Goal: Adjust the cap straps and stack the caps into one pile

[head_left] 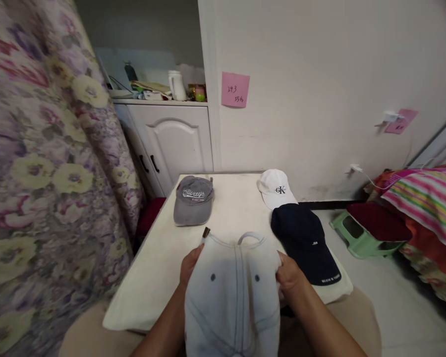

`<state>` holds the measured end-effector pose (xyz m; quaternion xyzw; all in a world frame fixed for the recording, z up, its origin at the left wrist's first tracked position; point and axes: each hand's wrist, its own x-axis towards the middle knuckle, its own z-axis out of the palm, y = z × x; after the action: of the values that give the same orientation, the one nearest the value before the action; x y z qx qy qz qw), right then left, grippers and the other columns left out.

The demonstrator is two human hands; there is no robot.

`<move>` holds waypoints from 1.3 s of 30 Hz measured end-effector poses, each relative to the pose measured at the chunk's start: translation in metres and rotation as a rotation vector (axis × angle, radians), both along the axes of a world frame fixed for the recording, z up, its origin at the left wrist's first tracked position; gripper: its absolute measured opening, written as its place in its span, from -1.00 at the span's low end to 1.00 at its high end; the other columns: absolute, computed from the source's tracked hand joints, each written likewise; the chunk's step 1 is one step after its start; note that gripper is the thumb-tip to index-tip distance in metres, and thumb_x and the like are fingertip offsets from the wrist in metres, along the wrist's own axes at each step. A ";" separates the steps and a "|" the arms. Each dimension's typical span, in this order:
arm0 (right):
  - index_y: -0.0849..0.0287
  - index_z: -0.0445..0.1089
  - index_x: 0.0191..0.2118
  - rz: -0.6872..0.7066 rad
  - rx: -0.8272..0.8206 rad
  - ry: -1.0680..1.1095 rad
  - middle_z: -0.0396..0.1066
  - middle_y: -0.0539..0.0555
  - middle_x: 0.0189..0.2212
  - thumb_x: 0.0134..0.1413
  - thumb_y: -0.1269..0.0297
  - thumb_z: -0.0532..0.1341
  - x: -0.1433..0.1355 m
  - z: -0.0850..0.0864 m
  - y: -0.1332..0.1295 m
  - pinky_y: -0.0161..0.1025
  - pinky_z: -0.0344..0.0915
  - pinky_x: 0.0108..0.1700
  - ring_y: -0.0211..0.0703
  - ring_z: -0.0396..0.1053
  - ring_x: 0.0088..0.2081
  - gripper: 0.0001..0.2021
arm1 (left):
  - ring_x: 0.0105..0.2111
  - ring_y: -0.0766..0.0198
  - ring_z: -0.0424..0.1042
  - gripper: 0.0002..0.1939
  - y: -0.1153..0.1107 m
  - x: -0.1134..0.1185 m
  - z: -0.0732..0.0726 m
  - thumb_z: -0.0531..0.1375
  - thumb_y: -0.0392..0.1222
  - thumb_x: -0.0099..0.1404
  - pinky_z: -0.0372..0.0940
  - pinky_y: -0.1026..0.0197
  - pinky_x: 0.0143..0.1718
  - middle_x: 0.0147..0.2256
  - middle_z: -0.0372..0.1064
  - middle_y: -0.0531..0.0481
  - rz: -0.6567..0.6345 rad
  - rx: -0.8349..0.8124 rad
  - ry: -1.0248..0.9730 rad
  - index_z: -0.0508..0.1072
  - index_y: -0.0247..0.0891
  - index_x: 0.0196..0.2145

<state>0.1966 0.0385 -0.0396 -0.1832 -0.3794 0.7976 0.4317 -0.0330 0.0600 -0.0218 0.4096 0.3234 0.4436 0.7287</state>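
The washed pale-blue baseball cap (226, 302) carries darker blue stitching (239, 297) and two dark blue eyelets (257, 278). I see a grey cap (194, 210) with white script (194, 194), a white cap (272, 179) bearing a black monogram (280, 190), and a navy cap (299, 230) with small white lettering (330, 279) on its brim. The tablecloth (152, 282) is plain cream. Over there, the curtain (48, 163) blooms with pink, lilac and pale yellow flowers, while the bedspread (433, 198) runs in pink, green, yellow and white stripes. The stool (351, 238) is mint green, its cushion (379, 222) dark red; pink paper squares (235, 85) brighten the off-white wall (312, 74).
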 end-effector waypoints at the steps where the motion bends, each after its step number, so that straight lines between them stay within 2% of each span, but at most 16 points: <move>1: 0.25 0.52 -0.32 -0.022 -0.009 0.005 0.55 0.17 -0.52 -0.66 0.01 0.54 -0.002 -0.003 0.001 -0.03 0.49 -0.33 0.19 0.55 -0.36 -0.37 | -0.66 0.20 0.32 -0.62 0.001 0.001 -0.002 0.24 0.15 0.12 0.26 0.16 -0.60 -0.75 0.28 0.09 0.021 -0.016 -0.020 0.39 -0.15 -0.66; 4: 0.24 0.52 -0.26 -0.118 -0.047 0.020 0.58 0.23 -0.44 -0.50 0.05 0.47 -0.008 -0.010 0.005 0.08 0.49 -0.22 0.27 0.57 -0.26 -0.45 | -0.65 0.20 0.38 -0.68 0.006 0.004 -0.008 0.29 0.06 0.10 0.31 0.18 -0.54 -0.74 0.33 0.09 0.075 -0.090 -0.112 0.43 -0.18 -0.65; 6: 0.22 0.52 -0.27 -0.178 -0.071 0.024 0.58 0.24 -0.43 -0.42 0.07 0.43 -0.010 -0.015 0.009 0.12 0.48 -0.18 0.28 0.57 -0.24 -0.52 | -0.58 0.14 0.47 -0.72 0.011 0.005 -0.013 0.30 0.03 0.11 0.38 0.15 -0.45 -0.70 0.41 0.06 0.045 -0.182 -0.184 0.50 -0.22 -0.58; 9: 0.20 0.53 -0.29 -0.246 -0.123 0.039 0.60 0.24 -0.41 -0.31 -0.01 0.39 -0.011 -0.022 0.018 0.14 0.48 -0.12 0.29 0.57 -0.20 -0.57 | -0.40 0.00 0.58 -0.72 0.020 0.003 -0.020 0.31 0.03 0.13 0.45 0.06 -0.27 -0.59 0.53 -0.03 -0.011 -0.276 -0.263 0.58 -0.28 -0.47; 12: 0.20 0.55 -0.30 -0.324 -0.216 0.108 0.61 0.24 -0.37 -0.23 -0.10 0.39 -0.012 -0.027 0.034 0.14 0.46 -0.04 0.29 0.55 -0.12 -0.55 | -0.22 -0.05 0.60 -0.76 0.026 -0.002 -0.033 0.33 -0.03 0.17 0.42 0.00 -0.08 -0.45 0.60 -0.08 -0.035 -0.275 -0.337 0.61 -0.30 -0.38; 15: 0.19 0.56 -0.25 -0.372 -0.277 0.185 0.63 0.19 -0.31 -0.15 -0.12 0.38 -0.011 -0.032 0.054 0.14 0.43 0.02 0.26 0.52 -0.04 -0.53 | -0.06 -0.08 0.55 -0.83 0.023 -0.007 -0.054 0.32 -0.13 0.20 0.35 -0.04 0.07 -0.31 0.63 -0.11 -0.028 -0.254 -0.410 0.63 -0.26 -0.31; 17: 0.19 0.55 -0.20 -0.369 -0.300 0.215 0.63 0.17 -0.29 -0.08 -0.08 0.36 -0.009 -0.037 0.065 0.14 0.40 0.06 0.22 0.50 0.01 -0.56 | 0.02 -0.10 0.50 -0.86 0.021 -0.008 -0.066 0.32 -0.21 0.18 0.34 -0.03 0.09 -0.25 0.64 -0.09 0.024 -0.232 -0.388 0.63 -0.20 -0.26; 19: 0.19 0.54 -0.16 -0.348 -0.329 0.240 0.63 0.16 -0.27 -0.01 -0.02 0.34 -0.007 -0.045 0.071 0.14 0.37 0.09 0.19 0.49 0.03 -0.60 | 0.05 -0.09 0.48 -0.78 0.021 -0.008 -0.072 0.32 -0.30 0.14 0.37 -0.01 0.07 -0.21 0.63 -0.04 0.088 -0.222 -0.324 0.62 -0.13 -0.22; 21: 0.18 0.54 -0.15 -0.319 -0.353 0.262 0.63 0.16 -0.27 0.02 -0.01 0.33 -0.005 -0.054 0.074 0.14 0.35 0.11 0.17 0.49 0.03 -0.62 | 0.03 -0.09 0.50 -0.70 0.027 -0.006 -0.071 0.32 -0.34 0.11 0.41 0.01 0.02 -0.21 0.63 -0.02 0.148 -0.218 -0.258 0.60 -0.09 -0.18; 24: 0.18 0.54 -0.20 -0.297 -0.330 0.258 0.63 0.16 -0.31 -0.02 0.04 0.35 -0.006 -0.065 0.073 0.12 0.35 0.11 0.16 0.51 0.01 -0.67 | -0.04 -0.13 0.53 -0.69 0.042 -0.002 -0.063 0.31 -0.31 0.12 0.46 -0.02 -0.06 -0.25 0.63 -0.04 0.188 -0.223 -0.198 0.58 -0.12 -0.14; 27: 0.19 0.55 -0.20 -0.334 -0.279 0.229 0.63 0.15 -0.30 -0.02 0.15 0.37 -0.010 -0.068 0.073 0.05 0.34 0.13 0.12 0.51 0.00 -0.72 | -0.06 -0.18 0.54 -0.72 0.056 0.004 -0.058 0.29 -0.23 0.16 0.47 -0.06 -0.11 -0.27 0.63 -0.10 0.158 -0.254 -0.172 0.57 -0.18 -0.13; 30: 0.17 0.55 -0.15 -0.401 -0.302 0.270 0.64 0.11 -0.25 -0.03 0.13 0.38 -0.013 -0.067 0.076 0.01 0.36 0.13 0.10 0.51 0.01 -0.69 | -0.06 -0.22 0.53 -0.73 0.061 0.010 -0.059 0.31 -0.20 0.15 0.47 -0.10 -0.12 -0.27 0.63 -0.14 0.130 -0.272 -0.171 0.56 -0.22 -0.15; 35: 0.14 0.55 -0.17 -0.421 -0.371 0.280 0.64 0.07 -0.29 0.02 0.10 0.35 -0.010 -0.066 0.081 0.01 0.43 0.04 0.10 0.54 -0.04 -0.72 | -0.02 -0.17 0.53 -0.86 0.053 0.014 -0.068 0.30 -0.24 0.19 0.45 -0.04 -0.05 -0.28 0.63 -0.12 0.080 -0.332 -0.243 0.58 -0.22 -0.25; 39: 0.18 0.54 -0.13 -0.406 -0.392 0.277 0.64 0.08 -0.29 0.08 0.10 0.32 -0.006 -0.066 0.082 -0.03 0.45 0.00 0.08 0.55 -0.06 -0.69 | -0.05 -0.03 0.56 -0.89 0.033 0.015 -0.075 0.22 -0.30 0.31 0.42 0.04 0.03 -0.30 0.64 -0.10 0.113 -0.393 -0.351 0.58 -0.29 -0.29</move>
<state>0.1905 0.1207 -0.1060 -0.2245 -0.1117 0.7704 0.5861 -0.0182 0.0927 -0.0967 0.1585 0.2942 0.4764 0.8133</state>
